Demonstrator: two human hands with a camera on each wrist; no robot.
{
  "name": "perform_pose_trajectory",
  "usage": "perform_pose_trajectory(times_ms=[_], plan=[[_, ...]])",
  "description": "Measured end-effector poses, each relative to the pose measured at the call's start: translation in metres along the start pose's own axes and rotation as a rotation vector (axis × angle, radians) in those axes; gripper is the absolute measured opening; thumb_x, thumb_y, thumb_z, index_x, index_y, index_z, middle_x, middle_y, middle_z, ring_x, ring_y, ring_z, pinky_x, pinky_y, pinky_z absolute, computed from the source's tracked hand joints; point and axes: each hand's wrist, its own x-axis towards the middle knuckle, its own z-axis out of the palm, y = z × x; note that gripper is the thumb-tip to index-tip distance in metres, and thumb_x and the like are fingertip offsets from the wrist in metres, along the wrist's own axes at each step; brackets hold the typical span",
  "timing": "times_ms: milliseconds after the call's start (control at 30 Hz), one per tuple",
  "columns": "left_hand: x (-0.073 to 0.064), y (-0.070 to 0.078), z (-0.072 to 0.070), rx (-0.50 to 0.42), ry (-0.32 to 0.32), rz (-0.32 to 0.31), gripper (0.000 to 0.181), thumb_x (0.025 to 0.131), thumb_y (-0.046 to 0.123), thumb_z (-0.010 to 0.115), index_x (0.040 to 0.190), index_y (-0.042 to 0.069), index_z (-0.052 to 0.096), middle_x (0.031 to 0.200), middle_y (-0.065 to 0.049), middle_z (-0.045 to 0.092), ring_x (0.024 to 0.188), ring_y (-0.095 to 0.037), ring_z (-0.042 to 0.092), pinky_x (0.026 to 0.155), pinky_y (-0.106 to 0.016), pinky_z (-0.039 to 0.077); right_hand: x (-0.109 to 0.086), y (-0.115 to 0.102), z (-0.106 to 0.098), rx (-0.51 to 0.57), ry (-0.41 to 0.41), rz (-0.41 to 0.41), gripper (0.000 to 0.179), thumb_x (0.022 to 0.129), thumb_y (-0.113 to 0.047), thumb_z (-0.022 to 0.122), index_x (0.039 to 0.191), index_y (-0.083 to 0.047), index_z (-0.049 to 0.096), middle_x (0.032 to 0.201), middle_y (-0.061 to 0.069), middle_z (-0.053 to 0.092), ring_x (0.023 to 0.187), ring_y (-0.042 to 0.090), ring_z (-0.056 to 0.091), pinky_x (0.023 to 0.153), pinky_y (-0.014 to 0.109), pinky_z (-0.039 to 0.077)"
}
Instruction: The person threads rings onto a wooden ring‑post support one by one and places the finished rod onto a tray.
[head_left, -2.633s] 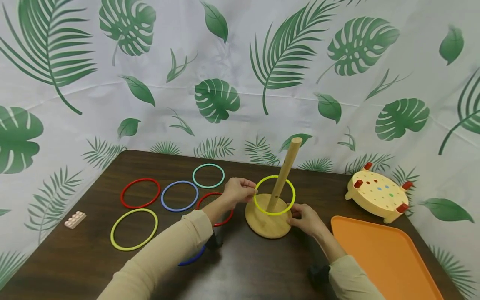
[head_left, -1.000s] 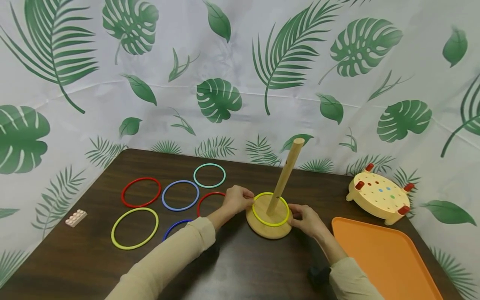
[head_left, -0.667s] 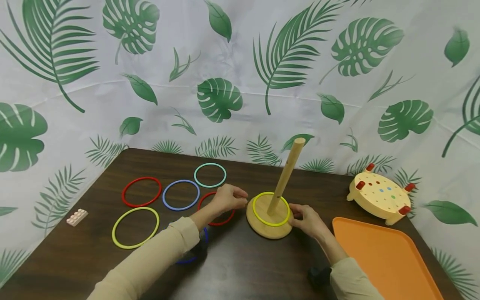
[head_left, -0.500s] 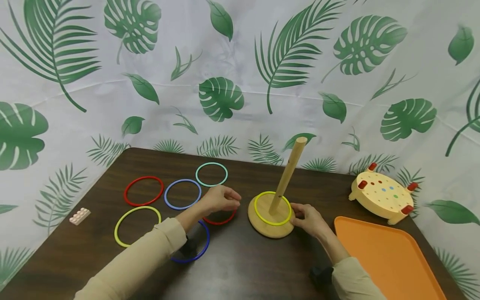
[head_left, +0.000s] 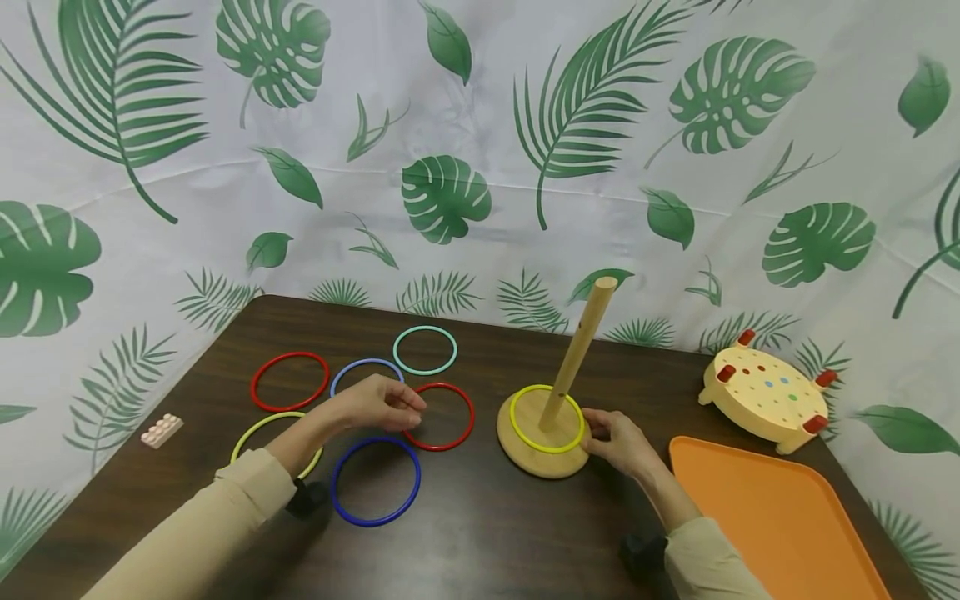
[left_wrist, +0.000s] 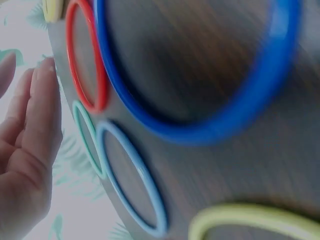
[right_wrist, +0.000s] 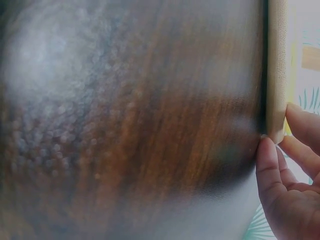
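A wooden peg stand with a round base holds one yellow ring around its post, lying on the base. My right hand holds the base's right edge between thumb and fingers; in the right wrist view, fingertips meet the rim. My left hand hovers with relaxed fingers and holds nothing. Nearest to it lie a red ring, a dark blue ring and a light blue ring, which it partly hides. Its forearm partly covers a yellow-green ring.
A second red ring and a mint ring lie farther back. A pink toy brick sits at the table's left edge. On the right are an orange tray and an upturned cream toy stool with red-tipped legs.
The yellow ring came down around the post onto the base. My left hand let go of it and moved left over the other rings. The right hand stays at the base.
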Motion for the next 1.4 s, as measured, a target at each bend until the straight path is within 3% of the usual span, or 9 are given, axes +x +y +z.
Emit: perform_pose_trajectory(times_ms=[233,733,1100,1400], plan=[[-0.018,-0.015,-0.016,0.028,-0.016,-0.006,0.035,0.085,0.01,0.068,0.111,-0.012,0.059,0.091,-0.004,0.067,0.079,-0.007,0.06,0.071,-0.021,0.055,-0.001,0.0,0.0,0.009,0.005,-0.01,0.049,0.083,0.005,0.065,0.127,0.016,0.048,0.114,0.028,0.061,0.096,0.035,0.062,0.08,0.042,0.055],[-0.038,-0.033,-0.027,0.079,-0.02,-0.026,0.039,0.081,0.008,0.072,0.112,-0.012,0.059,0.103,-0.021,0.065,0.093,-0.018,0.061,0.074,-0.023,0.054,-0.001,0.001,-0.001,0.005,0.004,-0.008,0.05,0.083,0.004,0.065,0.129,0.015,0.047,0.113,0.027,0.061,0.096,0.034,0.062,0.078,0.04,0.056],[-0.041,-0.039,-0.027,0.098,-0.027,-0.013,0.034,0.077,0.0,0.073,0.106,-0.012,0.06,0.093,-0.011,0.064,0.086,-0.015,0.057,0.068,-0.018,0.051,-0.003,-0.001,-0.001,0.008,0.0,0.01,0.051,0.084,0.003,0.065,0.129,0.015,0.046,0.114,0.028,0.06,0.097,0.035,0.062,0.079,0.041,0.056],[-0.043,-0.04,-0.02,0.121,0.04,-0.079,0.026,0.073,-0.008,0.071,0.098,-0.006,0.064,0.084,-0.006,0.06,0.074,-0.012,0.055,0.061,-0.023,0.052,-0.002,-0.001,0.0,0.004,0.002,0.014,0.05,0.084,0.003,0.065,0.129,0.015,0.046,0.113,0.027,0.06,0.097,0.035,0.062,0.079,0.04,0.056]])
